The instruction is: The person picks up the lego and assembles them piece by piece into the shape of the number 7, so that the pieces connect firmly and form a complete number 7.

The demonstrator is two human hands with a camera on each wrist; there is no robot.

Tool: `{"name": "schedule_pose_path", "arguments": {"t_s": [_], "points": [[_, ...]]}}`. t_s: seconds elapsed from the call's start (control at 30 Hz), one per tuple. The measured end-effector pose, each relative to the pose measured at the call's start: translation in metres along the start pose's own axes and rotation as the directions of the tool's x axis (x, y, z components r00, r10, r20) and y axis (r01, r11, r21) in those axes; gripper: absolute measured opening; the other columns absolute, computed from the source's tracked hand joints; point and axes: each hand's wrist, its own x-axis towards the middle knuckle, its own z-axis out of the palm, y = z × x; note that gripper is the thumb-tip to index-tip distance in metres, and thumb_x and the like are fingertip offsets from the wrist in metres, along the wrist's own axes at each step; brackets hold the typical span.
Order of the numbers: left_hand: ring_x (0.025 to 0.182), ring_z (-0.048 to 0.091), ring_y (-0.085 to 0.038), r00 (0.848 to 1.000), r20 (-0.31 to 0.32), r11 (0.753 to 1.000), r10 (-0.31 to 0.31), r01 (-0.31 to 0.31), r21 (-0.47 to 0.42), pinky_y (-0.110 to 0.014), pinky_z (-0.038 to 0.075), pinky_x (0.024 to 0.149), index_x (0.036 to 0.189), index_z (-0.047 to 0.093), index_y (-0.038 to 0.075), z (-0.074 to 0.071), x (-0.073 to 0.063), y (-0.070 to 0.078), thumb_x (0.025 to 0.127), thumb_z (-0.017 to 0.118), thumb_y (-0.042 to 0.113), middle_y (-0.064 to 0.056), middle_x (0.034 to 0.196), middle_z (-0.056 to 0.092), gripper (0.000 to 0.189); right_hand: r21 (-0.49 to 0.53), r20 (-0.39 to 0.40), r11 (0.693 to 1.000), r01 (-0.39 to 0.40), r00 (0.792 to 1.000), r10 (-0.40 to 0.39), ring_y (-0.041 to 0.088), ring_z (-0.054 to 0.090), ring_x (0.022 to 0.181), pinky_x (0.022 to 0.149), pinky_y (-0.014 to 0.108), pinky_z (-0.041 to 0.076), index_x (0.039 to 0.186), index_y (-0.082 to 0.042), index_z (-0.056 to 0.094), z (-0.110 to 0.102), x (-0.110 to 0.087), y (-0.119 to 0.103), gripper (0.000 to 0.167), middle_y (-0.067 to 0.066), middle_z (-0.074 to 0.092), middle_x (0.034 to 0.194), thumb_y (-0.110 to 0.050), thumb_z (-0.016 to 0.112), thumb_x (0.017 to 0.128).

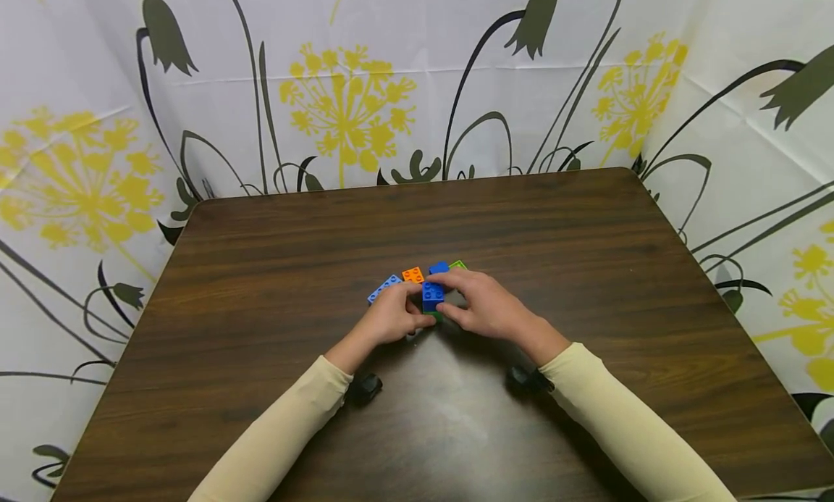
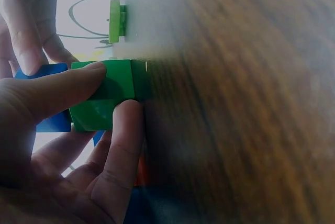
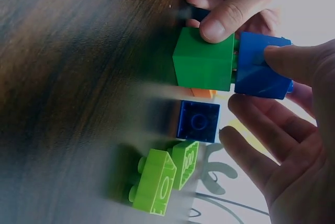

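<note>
Near the middle of the table, my left hand (image 1: 391, 319) pinches a green toy building brick (image 3: 204, 59) between thumb and fingers, low over the tabletop. My right hand (image 1: 490, 306) grips a blue brick (image 3: 261, 67) from the sides, directly above the green one. In the right wrist view a narrow gap with studs shows between the two bricks, so they are lined up but not flush. From the head view, the blue brick's studded top faces up, and it hides most of the green brick.
Just beyond the hands lie a long light-blue brick (image 1: 384, 288), an orange brick (image 1: 413, 274) and another blue brick (image 3: 199, 121), its hollow underside showing. Two lime-green bricks, one nearer (image 3: 154, 182), lie by it. A patterned curtain (image 1: 404, 74) hangs behind the wooden table (image 1: 260, 256).
</note>
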Motion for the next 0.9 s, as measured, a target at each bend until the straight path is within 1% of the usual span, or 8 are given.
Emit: {"name": "schedule_pose_path", "arguments": {"t_s": [0.13,0.23,0.4,0.47,0.6,0.73,0.8,0.9], "points": [[0.053,0.063,-0.017,1.0,0.0,1.0,0.006,-0.006,0.001,-0.031,0.052,0.049,0.113,0.066,0.008,0.0011,0.0009,-0.0003,0.083,0.08,0.014,-0.003,0.072,0.066,0.034,-0.025,0.013,1.0,-0.005,1.0,0.005,0.016,0.061,0.106,0.091,0.037,0.053,0.138,-0.015,0.056,-0.001,-0.0003,-0.0016,0.049,0.003,0.061,0.121,-0.02,0.072,0.091],[0.052,0.062,-0.016,1.0,-0.004,1.0,0.005,-0.005,0.016,-0.031,0.052,0.049,0.11,0.067,0.009,0.0012,0.0011,0.0,0.083,0.081,0.015,-0.002,0.072,0.065,0.031,-0.052,0.019,0.999,-0.003,1.0,0.004,0.017,0.061,0.105,0.09,0.037,0.053,0.138,-0.015,0.057,-0.0013,0.0004,-0.0017,0.048,0.004,0.061,0.121,-0.022,0.071,0.092],[0.052,0.061,-0.014,1.0,-0.012,0.999,-0.003,0.003,0.04,-0.031,0.052,0.05,0.11,0.067,0.009,0.0008,0.0008,0.0028,0.082,0.081,0.016,-0.002,0.072,0.064,0.032,-0.082,0.016,0.997,0.001,1.0,0.0,0.02,0.061,0.107,0.092,0.038,0.053,0.138,-0.015,0.057,-0.0012,0.0009,-0.0007,0.049,0.004,0.062,0.121,-0.024,0.071,0.092],[0.052,0.06,-0.014,1.0,-0.016,0.999,-0.001,0.001,0.042,-0.03,0.052,0.05,0.111,0.067,0.009,0.0008,0.0009,0.0031,0.082,0.081,0.016,-0.002,0.072,0.065,0.033,-0.088,0.008,0.996,-0.002,1.0,0.003,0.02,0.062,0.106,0.09,0.038,0.053,0.138,-0.015,0.057,-0.0008,0.0006,-0.0008,0.049,0.005,0.062,0.121,-0.023,0.071,0.092],[0.053,0.061,-0.013,1.0,-0.016,0.999,0.01,-0.009,0.043,-0.03,0.052,0.05,0.112,0.067,0.009,0.002,0.0009,0.0027,0.082,0.081,0.015,-0.002,0.075,0.065,0.034,-0.09,0.001,0.996,-0.014,1.0,0.014,0.022,0.063,0.098,0.083,0.037,0.054,0.139,-0.015,0.057,0.0003,-0.0008,-0.0014,0.05,0.006,0.063,0.116,-0.022,0.072,0.092],[0.053,0.061,-0.013,1.0,-0.018,0.999,0.018,-0.017,0.044,-0.03,0.052,0.05,0.111,0.068,0.008,0.0027,0.0009,0.0029,0.082,0.081,0.014,-0.003,0.076,0.065,0.032,-0.102,-0.005,0.994,-0.026,1.0,0.026,0.022,0.063,0.094,0.08,0.036,0.054,0.138,-0.015,0.058,0.0008,-0.0012,-0.0019,0.049,0.005,0.063,0.113,-0.021,0.072,0.091],[0.053,0.061,-0.014,1.0,-0.019,0.999,0.016,-0.016,0.043,-0.03,0.052,0.049,0.111,0.067,0.008,0.0027,0.0009,0.0028,0.082,0.081,0.014,-0.003,0.075,0.065,0.033,-0.117,-0.006,0.993,-0.029,1.0,0.028,0.019,0.061,0.088,0.077,0.033,0.053,0.138,-0.015,0.058,0.0009,-0.0009,-0.0024,0.049,0.004,0.063,0.109,-0.021,0.072,0.091],[0.053,0.062,-0.015,1.0,-0.02,0.999,0.012,-0.011,0.048,-0.03,0.052,0.049,0.113,0.067,0.009,0.0027,0.0008,0.0023,0.082,0.081,0.014,-0.003,0.075,0.065,0.035,-0.14,0.0,0.99,-0.018,1.0,0.018,0.017,0.055,0.077,0.068,0.029,0.049,0.136,-0.016,0.059,0.0014,-0.0001,-0.0038,0.048,0.003,0.062,0.102,-0.021,0.072,0.091]]}}
